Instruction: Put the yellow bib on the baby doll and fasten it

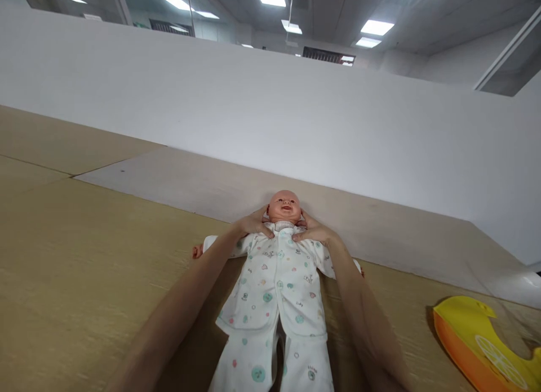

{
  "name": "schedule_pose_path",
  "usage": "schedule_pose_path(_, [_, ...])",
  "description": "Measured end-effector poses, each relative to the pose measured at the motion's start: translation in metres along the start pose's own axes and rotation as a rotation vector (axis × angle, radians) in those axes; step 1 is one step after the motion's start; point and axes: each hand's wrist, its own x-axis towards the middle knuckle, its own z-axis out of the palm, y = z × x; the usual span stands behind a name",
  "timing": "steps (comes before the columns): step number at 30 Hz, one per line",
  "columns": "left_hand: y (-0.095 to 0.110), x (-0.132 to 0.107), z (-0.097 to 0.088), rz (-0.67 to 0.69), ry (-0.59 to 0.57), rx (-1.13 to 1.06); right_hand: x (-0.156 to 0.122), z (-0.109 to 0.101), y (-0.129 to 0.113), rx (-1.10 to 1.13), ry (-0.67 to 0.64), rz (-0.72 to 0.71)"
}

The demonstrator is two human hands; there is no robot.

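Note:
A baby doll (pixel 281 285) lies face up in front of me, its bald head away from me and its arms spread. It wears a white top and trousers printed with small coloured motifs. My left hand (pixel 256 223) is wrapped round the doll's shoulder and neck on the left, thumb on the chest. On the other side my right hand (pixel 313 230) grips the opposite shoulder the same way, its thumb near the collar. Fingers of both hands are partly hidden behind the doll's neck and head.
A yellow and orange duck-shaped item (pixel 482 347) lies at the lower right. The tan surface (pixel 84 279) meets a pale strip (pixel 203 181) and a white wall (pixel 253 110). Above the wall, glass panels (pixel 236 14) show ceiling lights.

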Motion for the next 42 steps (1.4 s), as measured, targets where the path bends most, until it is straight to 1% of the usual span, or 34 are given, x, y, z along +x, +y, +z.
schedule_pose_path(2, [0.0, 0.007, -0.006, -0.004, 0.014, 0.02, 0.009, -0.003, -0.001, -0.036, -0.013, -0.001])
schedule_pose_path(5, [0.0, 0.015, -0.012, 0.042, -0.016, 0.0, 0.018, -0.007, 0.001, -0.066, -0.011, -0.003])
schedule_pose_path(8, [0.001, 0.019, -0.014, 0.075, -0.039, -0.026, 0.024, -0.009, 0.004, -0.067, -0.023, -0.015])
schedule_pose_path(11, [0.002, 0.021, -0.015, 0.057, -0.036, -0.025, 0.028, -0.011, 0.009, -0.061, -0.023, -0.022])
schedule_pose_path(18, [-0.005, 0.029, -0.017, 0.038, -0.036, -0.04, 0.038, -0.02, 0.019, -0.042, 0.008, 0.066])
schedule_pose_path(26, [-0.009, 0.028, -0.018, 0.053, -0.058, -0.067, 0.036, -0.021, 0.026, -0.022, -0.011, 0.021])
schedule_pose_path(29, [-0.014, 0.027, -0.019, 0.038, -0.039, -0.063, 0.033, -0.021, 0.027, -0.044, 0.0, 0.017])
schedule_pose_path(34, [-0.021, 0.028, -0.021, 0.062, -0.048, -0.102, 0.029, -0.02, 0.027, -0.073, 0.041, 0.034])
schedule_pose_path(36, [-0.023, 0.029, -0.023, 0.07, -0.015, -0.027, 0.028, -0.019, 0.026, -0.101, 0.073, 0.046])
schedule_pose_path(39, [-0.026, 0.028, -0.025, 0.101, 0.059, 0.184, 0.023, -0.017, 0.026, -0.163, 0.131, 0.059])
schedule_pose_path(42, [-0.028, 0.019, -0.024, 0.11, 0.185, 0.396, 0.016, -0.014, 0.029, -0.244, 0.222, 0.054])
